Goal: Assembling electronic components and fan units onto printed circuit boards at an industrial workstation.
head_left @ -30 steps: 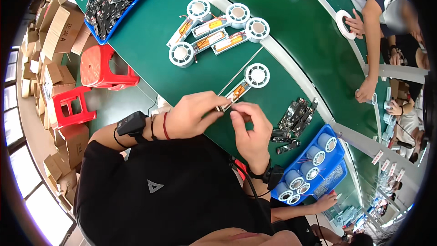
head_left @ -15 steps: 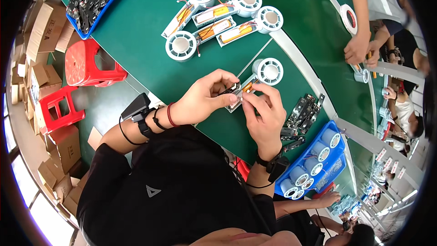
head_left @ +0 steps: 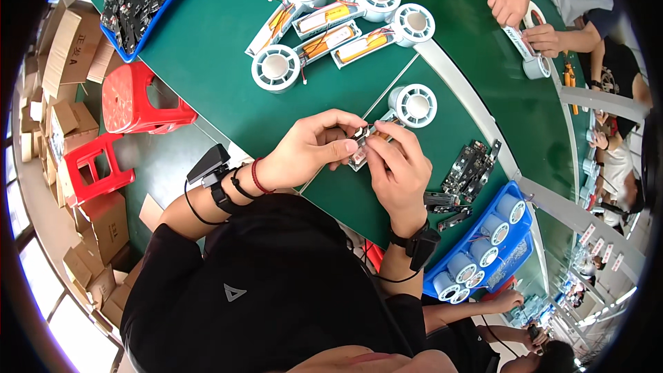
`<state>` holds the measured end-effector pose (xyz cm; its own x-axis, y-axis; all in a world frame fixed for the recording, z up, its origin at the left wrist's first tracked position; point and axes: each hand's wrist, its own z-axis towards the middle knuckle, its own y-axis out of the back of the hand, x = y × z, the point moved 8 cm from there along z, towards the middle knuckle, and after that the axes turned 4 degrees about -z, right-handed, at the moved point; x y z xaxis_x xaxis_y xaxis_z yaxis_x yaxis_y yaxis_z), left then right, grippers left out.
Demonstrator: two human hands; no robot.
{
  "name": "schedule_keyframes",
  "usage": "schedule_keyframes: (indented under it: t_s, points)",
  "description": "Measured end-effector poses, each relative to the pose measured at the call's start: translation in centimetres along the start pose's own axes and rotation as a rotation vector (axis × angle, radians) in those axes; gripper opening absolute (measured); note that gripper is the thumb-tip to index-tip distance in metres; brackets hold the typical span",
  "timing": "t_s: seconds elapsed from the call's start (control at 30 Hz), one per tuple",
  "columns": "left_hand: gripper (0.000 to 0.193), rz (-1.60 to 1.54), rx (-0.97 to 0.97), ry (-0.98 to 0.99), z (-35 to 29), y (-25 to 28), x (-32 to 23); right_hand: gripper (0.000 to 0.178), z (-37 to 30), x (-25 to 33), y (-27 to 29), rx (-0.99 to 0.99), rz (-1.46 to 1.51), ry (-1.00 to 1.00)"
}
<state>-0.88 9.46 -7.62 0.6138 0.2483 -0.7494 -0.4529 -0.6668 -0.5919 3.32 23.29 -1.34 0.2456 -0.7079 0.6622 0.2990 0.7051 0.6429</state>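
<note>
A light-blue handheld fan (head_left: 417, 105) lies on the green table in front of me, its open handle toward my hands. My left hand (head_left: 321, 144) is closed, thumb and fingers pinching a small black circuit board (head_left: 360, 132) over that handle. Close against it, my right hand (head_left: 398, 173) is closed too, thumb and forefinger together at the handle. My fingers hide what the right tips grip. Several more open fans lie farther off, one of them a near-left fan (head_left: 276, 69), with yellow batteries and thin wires in their handles.
Loose circuit boards (head_left: 469, 173) lie right of my right hand, beside a blue bin (head_left: 507, 269) of fan parts. Another blue bin (head_left: 141, 45) of boards stands far left. Red stools (head_left: 131, 100) and cardboard boxes stand left. A co-worker's hands (head_left: 511, 3) hold a fan across the table.
The circuit board has turned and come closer to the fan handle, and my fingertips have drawn together over it. Across the table, the co-worker's hands have moved with a fan.
</note>
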Motion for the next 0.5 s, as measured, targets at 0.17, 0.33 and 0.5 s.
schedule_keyframes:
  t_s: [0.17, 0.33, 0.5]
  points:
    - [0.033, 0.010, -0.014, -0.018, 0.0, 0.0, 0.1, 0.017, 0.0, -0.2, 0.1, -0.074, 0.026, -0.001]
    - [0.033, 0.141, -0.082, -0.150, -0.1, -0.2, -0.7, 0.017, -0.1, -0.2, 0.2, -0.096, -0.009, -0.014]
    - [0.035, 0.377, -0.111, -0.153, -0.4, -0.7, -1.8, 0.017, 0.0, 1.0, 0.5, -0.165, -0.168, 0.122]
